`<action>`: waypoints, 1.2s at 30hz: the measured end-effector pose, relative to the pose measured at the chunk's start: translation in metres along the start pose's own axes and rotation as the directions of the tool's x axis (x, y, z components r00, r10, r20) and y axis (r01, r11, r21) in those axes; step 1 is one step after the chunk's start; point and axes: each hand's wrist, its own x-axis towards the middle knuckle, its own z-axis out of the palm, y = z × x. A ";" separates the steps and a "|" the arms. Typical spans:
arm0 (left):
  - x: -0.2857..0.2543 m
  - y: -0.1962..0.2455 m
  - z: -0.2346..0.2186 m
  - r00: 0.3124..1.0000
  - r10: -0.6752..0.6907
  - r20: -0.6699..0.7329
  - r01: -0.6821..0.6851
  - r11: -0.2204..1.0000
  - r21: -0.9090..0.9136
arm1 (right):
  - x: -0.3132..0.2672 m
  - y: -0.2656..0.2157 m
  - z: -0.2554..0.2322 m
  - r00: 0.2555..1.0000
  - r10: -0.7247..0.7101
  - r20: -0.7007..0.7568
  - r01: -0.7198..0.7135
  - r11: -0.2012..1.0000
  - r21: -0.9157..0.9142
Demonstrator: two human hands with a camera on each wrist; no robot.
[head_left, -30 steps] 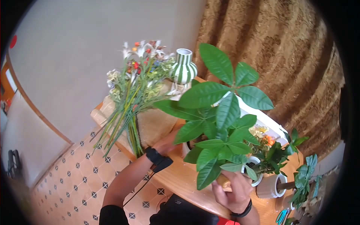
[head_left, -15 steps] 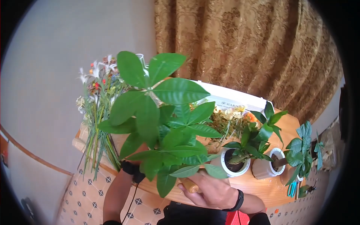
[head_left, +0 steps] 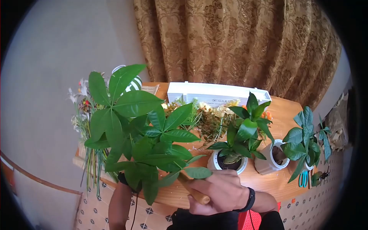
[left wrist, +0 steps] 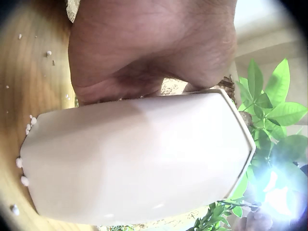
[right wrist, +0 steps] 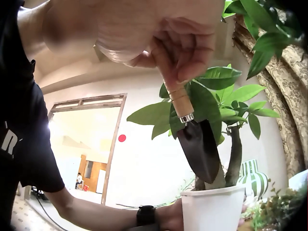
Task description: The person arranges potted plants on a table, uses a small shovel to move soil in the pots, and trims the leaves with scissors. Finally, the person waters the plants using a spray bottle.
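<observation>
My right hand (head_left: 222, 190) grips the wooden handle (head_left: 193, 189) of a small trowel. In the right wrist view its dark metal blade (right wrist: 199, 150) points down in front of the trunks of a leafy plant (right wrist: 234, 156), just above the rim of a white pot (right wrist: 214, 211). My left hand (left wrist: 154, 43) rests against the side of that white pot (left wrist: 139, 159) in the left wrist view, its fingers curled round it and partly hidden. Broad green leaves (head_left: 138, 103) cover the pot and most of the left hand in the head view.
Two potted plants in white pots (head_left: 264, 165) stand to the right, with teal scissors (head_left: 303, 179) near the table's edge. Behind lie loose flowers (head_left: 218, 119) and a white box (head_left: 214, 92). A flower bunch (head_left: 96, 157) and striped vase (head_left: 134, 84) are at the left.
The head view has swung to the right, so the plant and flower bunch appear further left. My right hand still holds the trowel, its handle now more exposed below the leaves.
</observation>
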 end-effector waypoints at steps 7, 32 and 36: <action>0.006 0.002 0.008 0.999 -0.036 0.001 0.036 0.997 -0.070 | -0.003 0.000 -0.017 0.991 0.132 -0.013 -0.133 0.984 -0.117; 0.007 0.001 0.008 0.989 -0.138 -0.055 0.119 0.957 -0.265 | 0.006 0.031 -0.009 0.936 0.327 0.129 -0.347 0.919 0.189; 0.008 -0.003 0.006 0.988 -0.146 -0.052 0.125 0.951 -0.283 | 0.009 0.027 -0.009 0.929 0.313 0.195 -0.337 0.936 0.104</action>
